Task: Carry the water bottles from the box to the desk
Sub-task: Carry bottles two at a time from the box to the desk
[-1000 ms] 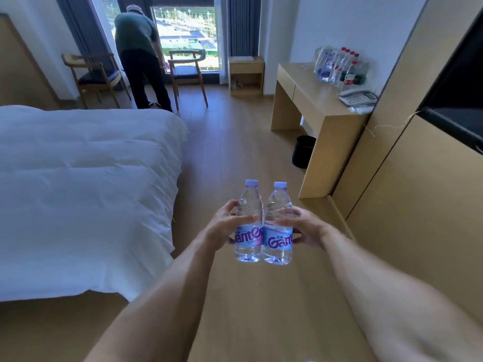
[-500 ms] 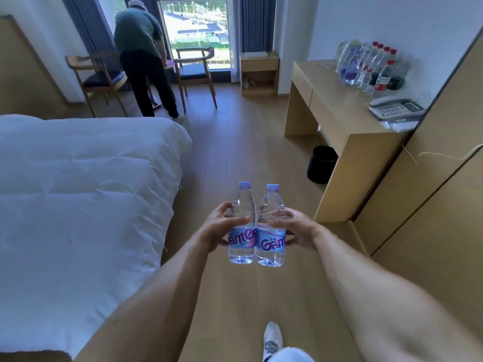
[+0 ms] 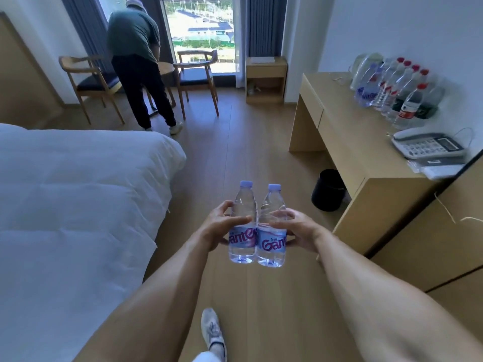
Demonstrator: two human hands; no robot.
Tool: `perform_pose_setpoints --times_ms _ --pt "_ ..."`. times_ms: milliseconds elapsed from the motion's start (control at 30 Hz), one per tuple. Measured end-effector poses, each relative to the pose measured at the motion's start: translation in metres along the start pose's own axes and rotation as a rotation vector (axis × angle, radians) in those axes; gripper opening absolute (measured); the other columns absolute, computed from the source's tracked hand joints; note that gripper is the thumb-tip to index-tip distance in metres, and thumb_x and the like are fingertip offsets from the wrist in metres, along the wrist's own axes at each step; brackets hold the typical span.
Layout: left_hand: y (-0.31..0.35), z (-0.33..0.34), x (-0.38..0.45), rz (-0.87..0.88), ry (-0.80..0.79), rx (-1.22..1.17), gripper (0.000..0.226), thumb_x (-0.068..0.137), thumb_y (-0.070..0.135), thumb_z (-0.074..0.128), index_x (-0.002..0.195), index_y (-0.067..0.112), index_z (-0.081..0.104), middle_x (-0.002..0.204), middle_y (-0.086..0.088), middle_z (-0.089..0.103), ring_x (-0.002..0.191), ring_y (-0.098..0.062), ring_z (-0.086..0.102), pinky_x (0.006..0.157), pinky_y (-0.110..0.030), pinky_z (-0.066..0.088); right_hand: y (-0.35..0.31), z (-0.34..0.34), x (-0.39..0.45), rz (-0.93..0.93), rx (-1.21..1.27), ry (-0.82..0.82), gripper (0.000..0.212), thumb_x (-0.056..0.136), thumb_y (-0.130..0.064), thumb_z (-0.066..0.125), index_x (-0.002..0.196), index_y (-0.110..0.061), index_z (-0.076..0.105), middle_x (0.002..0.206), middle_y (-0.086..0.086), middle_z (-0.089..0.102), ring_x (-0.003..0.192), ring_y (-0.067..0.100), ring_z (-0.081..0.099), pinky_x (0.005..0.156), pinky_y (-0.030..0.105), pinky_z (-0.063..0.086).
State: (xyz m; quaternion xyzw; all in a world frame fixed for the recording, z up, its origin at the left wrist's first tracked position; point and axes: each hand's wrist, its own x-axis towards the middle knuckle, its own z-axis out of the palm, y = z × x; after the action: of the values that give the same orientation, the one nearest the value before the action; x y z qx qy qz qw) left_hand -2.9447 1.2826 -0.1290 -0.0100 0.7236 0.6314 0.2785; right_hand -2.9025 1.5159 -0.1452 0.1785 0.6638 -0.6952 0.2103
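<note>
Left hand (image 3: 220, 224) grips left water bottle (image 3: 243, 226) around its label, thumb across the front. Right hand (image 3: 296, 228) grips right water bottle (image 3: 271, 231) the same way. Both bottles upright, sides touching, held over the wood floor (image 3: 235, 142) at centre frame, lilac caps up.

Going left to right: white bed (image 3: 78, 205) at 9 o'clock. Second person (image 3: 138, 61) at 11 o'clock, back turned, between two wooden chairs (image 3: 88, 82) by the window (image 3: 201, 30). Small nightstand (image 3: 265, 79) at 12 to 1 o'clock. One shoe (image 3: 213, 333) at 6 o'clock. Black bin (image 3: 328, 189) on the floor at 2 o'clock, just beside the counter (image 3: 360, 142). Counter runs along the right wall at 2 o'clock, well apart from the held bottles. Cluster of bottles (image 3: 392, 90) stands at its far end against the wall, most with red caps, some with the same pink label. Desk phone (image 3: 428, 146) nearer, papers (image 3: 439, 168) just beside it. Wood cabinet panel (image 3: 431, 244) at 3 o'clock.
</note>
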Motion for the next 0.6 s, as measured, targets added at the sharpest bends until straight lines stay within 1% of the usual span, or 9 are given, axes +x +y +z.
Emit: perform_pose_setpoints --times_ms 167,267,433,533,600 --pt "0.030 -0.011 0.100 -0.007 -0.040 0.013 0.050 0.081 0.023 0.084 0.121 0.031 0.056 0.114 -0.009 0.070 0.098 -0.028 0.071 0.069 -0.046 0.062 -0.040 -0.029 0.076 0.012 -0.006 0.060 0.053 0.075 -0.019 0.086 0.120 -0.019 0.060 0.122 0.012 0.065 0.108 0.031 0.067 0.085 0.047 0.059" --pt "0.051 -0.018 0.169 -0.005 -0.090 0.016 0.051 0.080 0.021 0.084 0.122 0.030 0.056 0.115 -0.008 0.070 0.098 -0.028 0.071 0.066 -0.044 0.062 -0.066 -0.047 0.124 0.018 0.007 0.112 0.054 0.075 -0.019 0.086 0.122 -0.019 0.059 0.121 0.014 0.067 0.107 0.031 0.068 0.085 0.047 0.059" --pt "0.100 -0.032 0.274 -0.027 -0.171 0.049 0.046 0.081 0.021 0.084 0.118 0.031 0.059 0.113 -0.008 0.071 0.096 -0.026 0.072 0.063 -0.042 0.061 -0.120 -0.075 0.198 0.048 0.034 0.198 0.053 0.078 -0.019 0.084 0.124 -0.017 0.058 0.120 0.013 0.067 0.109 0.032 0.067 0.093 0.055 0.055" --pt "0.135 -0.040 0.331 -0.013 -0.208 0.088 0.047 0.081 0.022 0.083 0.119 0.031 0.058 0.112 -0.007 0.071 0.094 -0.024 0.073 0.061 -0.040 0.061 -0.153 -0.090 0.237 0.025 0.064 0.251 0.051 0.079 -0.020 0.083 0.124 -0.017 0.059 0.121 0.012 0.068 0.109 0.032 0.067 0.094 0.055 0.054" --pt "0.154 -0.040 0.364 -0.009 -0.233 0.121 0.045 0.081 0.022 0.083 0.117 0.033 0.059 0.109 -0.006 0.072 0.092 -0.022 0.073 0.065 -0.044 0.063 -0.169 -0.101 0.258 0.022 0.086 0.273 0.051 0.079 -0.020 0.082 0.125 -0.016 0.059 0.121 0.011 0.068 0.109 0.031 0.067 0.094 0.055 0.054"
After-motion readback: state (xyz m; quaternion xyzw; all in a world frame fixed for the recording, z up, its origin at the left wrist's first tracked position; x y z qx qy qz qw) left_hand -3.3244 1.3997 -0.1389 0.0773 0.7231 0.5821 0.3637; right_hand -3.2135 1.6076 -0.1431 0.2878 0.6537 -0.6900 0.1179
